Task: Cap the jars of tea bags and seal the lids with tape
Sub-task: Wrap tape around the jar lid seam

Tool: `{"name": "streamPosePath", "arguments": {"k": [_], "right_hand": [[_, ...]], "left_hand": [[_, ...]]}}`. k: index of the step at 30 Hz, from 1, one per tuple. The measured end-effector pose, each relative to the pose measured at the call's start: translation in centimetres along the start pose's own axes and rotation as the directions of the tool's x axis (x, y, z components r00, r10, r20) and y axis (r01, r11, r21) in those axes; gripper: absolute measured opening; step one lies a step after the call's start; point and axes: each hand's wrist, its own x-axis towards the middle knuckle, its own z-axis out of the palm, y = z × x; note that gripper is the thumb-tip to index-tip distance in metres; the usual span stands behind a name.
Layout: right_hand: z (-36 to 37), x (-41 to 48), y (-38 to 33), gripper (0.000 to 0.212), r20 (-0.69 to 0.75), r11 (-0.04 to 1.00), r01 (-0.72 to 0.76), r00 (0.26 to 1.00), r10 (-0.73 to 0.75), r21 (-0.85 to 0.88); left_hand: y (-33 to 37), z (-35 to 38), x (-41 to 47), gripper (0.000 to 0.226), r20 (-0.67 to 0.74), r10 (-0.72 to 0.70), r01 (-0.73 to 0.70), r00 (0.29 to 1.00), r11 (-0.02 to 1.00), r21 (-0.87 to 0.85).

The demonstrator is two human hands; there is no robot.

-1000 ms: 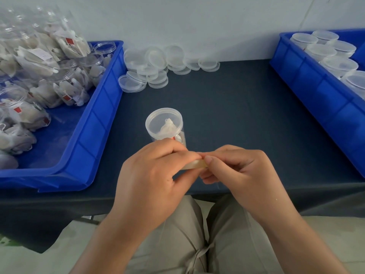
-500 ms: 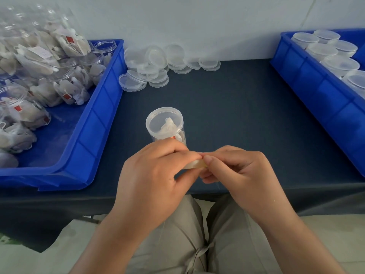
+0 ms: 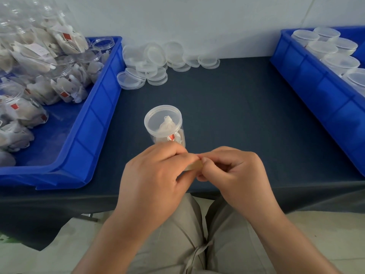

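Fingers (image 3: 184, 158) of your left hand (image 3: 156, 175) and right hand (image 3: 235, 171) pinch the tan tape (image 3: 196, 166) near the capped jar (image 3: 167, 138), likely readying it for the lid (image 3: 163, 118).

Dark-covered table (image 3: 227, 115) (pale wall (image 3: 197, 20) behind)

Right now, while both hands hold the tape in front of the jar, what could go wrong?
The tape is pinched between fingertips of the left hand and right hand; it may stick to skin or fold.
The jar stands free just behind the left hand; a bump could tip it.
The hands work at the edge of the table; dropped tape could fall off.
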Motion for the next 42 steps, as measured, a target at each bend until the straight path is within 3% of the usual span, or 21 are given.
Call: {"name": "streamPosePath", "arguments": {"k": [7, 11, 17, 20, 23, 25, 27, 32, 38, 42], "right_hand": [[0.3, 0.1, 0.8, 0.033, 0.004, 0.998, -0.047, 0.999, 0.047, -0.031], [-0.4, 0.4, 1.2, 0.016, 0.173, 0.963, -0.155, 0.978, 0.117, 0.22], [-0.4, 0.4, 1.4, 0.021, 0.228, 0.898, -0.246, 0.959, 0.17, 0.365], [-0.6, 0.4, 1.4, 0.015, 0.207, 0.934, -0.222, 0.964, 0.167, 0.28], [-0.6, 0.5, 0.9, 0.022, 0.143, 0.962, -0.238, 0.965, 0.219, 0.132], [-0.8, 0.7, 0.4, 0.013, 0.184, 0.973, -0.226, 0.955, 0.232, -0.054], [-1.0, 1.0, -0.2, 0.021, 0.263, 0.956, -0.202, 0.93, 0.255, -0.213], [-1.3, 2.1, -1.2, 0.026, 0.349, 0.895, -0.133, 0.888, 0.298, -0.425], [-1.7, 2.9, -0.8, 0.029, 0.419, 0.846, -0.236, 0.785, 0.456, -0.478], [-1.5, 3.0, -0.3, 0.028, 0.414, 0.866, -0.275, 0.791, 0.451, -0.418]], "left_hand": [[-0.3, 0.4, -0.1, 0.01, -0.003, 0.011, -0.011, 1.0, 0.999, 0.044], [-0.3, 0.3, 0.1, 0.016, -0.033, 0.022, -0.02, 0.999, 0.998, 0.053], [-0.5, -0.1, 0.3, 0.01, -0.026, 0.024, -0.022, 0.999, 0.997, 0.076], [-0.4, 0.1, 0.2, 0.01, -0.033, 0.036, -0.033, 0.999, 0.995, 0.096], [-0.5, 0.4, 0.2, 0.012, -0.038, 0.072, -0.066, 0.997, 0.988, 0.14], [-0.6, 0.5, 0.1, 0.013, -0.025, 0.094, -0.088, 0.995, 0.981, 0.174], [-0.7, 0.6, 0.0, 0.012, 0.013, 0.108, -0.108, 0.994, 0.974, 0.2], [-0.7, 1.0, -0.3, 0.012, 0.102, 0.142, -0.16, 0.985, 0.966, 0.205], [-0.6, 1.4, -0.6, 0.015, 0.156, 0.164, -0.192, 0.974, 0.964, 0.185], [-0.8, 1.8, -0.9, 0.018, 0.146, 0.167, -0.193, 0.975, 0.963, 0.19]]}}
